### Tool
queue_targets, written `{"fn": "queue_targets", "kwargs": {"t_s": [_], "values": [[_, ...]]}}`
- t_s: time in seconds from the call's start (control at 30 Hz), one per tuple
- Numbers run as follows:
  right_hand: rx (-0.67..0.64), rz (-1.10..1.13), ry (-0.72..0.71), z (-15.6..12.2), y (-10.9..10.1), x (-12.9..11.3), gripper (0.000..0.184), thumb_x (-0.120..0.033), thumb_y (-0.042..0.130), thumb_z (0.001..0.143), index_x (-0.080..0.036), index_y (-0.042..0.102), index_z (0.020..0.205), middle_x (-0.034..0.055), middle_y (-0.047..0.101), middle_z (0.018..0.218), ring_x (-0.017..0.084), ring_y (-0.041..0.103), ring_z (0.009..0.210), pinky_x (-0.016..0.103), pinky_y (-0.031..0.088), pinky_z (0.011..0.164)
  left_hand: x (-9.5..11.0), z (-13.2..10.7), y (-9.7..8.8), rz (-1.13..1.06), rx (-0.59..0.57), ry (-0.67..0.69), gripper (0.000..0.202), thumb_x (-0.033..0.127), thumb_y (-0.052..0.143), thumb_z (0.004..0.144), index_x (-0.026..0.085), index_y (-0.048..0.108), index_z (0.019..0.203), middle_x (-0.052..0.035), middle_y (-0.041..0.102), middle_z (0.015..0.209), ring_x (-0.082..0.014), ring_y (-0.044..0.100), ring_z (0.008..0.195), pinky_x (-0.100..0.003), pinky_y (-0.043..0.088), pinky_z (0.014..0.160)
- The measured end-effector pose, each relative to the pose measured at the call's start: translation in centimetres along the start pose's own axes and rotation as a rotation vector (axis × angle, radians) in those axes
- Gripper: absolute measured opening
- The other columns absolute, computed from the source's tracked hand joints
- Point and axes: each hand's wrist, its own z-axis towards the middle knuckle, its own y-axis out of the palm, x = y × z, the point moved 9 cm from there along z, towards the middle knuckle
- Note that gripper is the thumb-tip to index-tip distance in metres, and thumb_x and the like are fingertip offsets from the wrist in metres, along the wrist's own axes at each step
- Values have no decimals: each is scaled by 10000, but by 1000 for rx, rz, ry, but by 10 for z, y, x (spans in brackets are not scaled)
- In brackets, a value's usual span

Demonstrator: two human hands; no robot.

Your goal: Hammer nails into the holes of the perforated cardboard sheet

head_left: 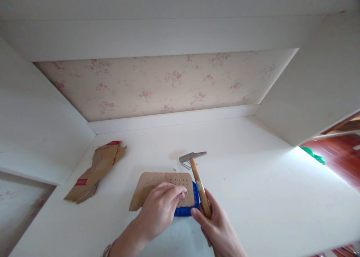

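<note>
My right hand (218,223) is wrapped round the wooden handle of a hammer (201,187), its metal head raised toward the back of the desk. A piece of brown cardboard (165,177) with rows of small punched holes lies over a blue plastic tray (187,211), whose rim shows at the right and front. Above the cardboard's right part, my left hand (161,206) has thumb and index finger pinched on what looks like a nail (186,192), mostly covered by the fingertips. Several loose nails (185,166) lie behind the cardboard, beside the hammer head.
Torn, folded cardboard strips (98,171) lie at the left of the white desk (267,189). White panels stand at both sides, and floral wallpaper (168,84) shows at the back. Past the right edge is a reddish floor (337,152) with a green item (313,155).
</note>
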Motion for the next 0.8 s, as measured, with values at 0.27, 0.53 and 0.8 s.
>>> {"fn": "queue_targets", "kwargs": {"t_s": [0.27, 0.53, 0.8], "values": [[12, -4, -2, 2, -2, 4, 605, -494, 630, 833, -230, 386, 1319, -149, 325, 581, 45, 328, 373, 143, 304, 267, 0, 0, -1, 10, 28, -12, 134, 183, 522, 981, 251, 598, 1067, 4, 717, 895, -175, 677, 837, -307, 529, 788], [-1, 2, 4, 0, -1, 1, 621, -470, 625, 846, -216, 366, 1350, -148, 329, 585, 45, 320, 379, 145, 307, 275, 0, -1, 1, -15, 11, -3, 185, 127, 498, 968, 249, 607, 1054, 2, 709, 874, -173, 672, 840, -299, 531, 788], [41, 21, 4, -1, -1, 0, 629, -514, 641, 813, -218, 419, 1322, -150, 328, 559, 47, 316, 365, 148, 288, 274, 0, 0, -1, -17, 39, -24, 173, 122, 500, 966, 250, 606, 1011, 5, 709, 865, -169, 680, 821, -296, 536, 781]]}}
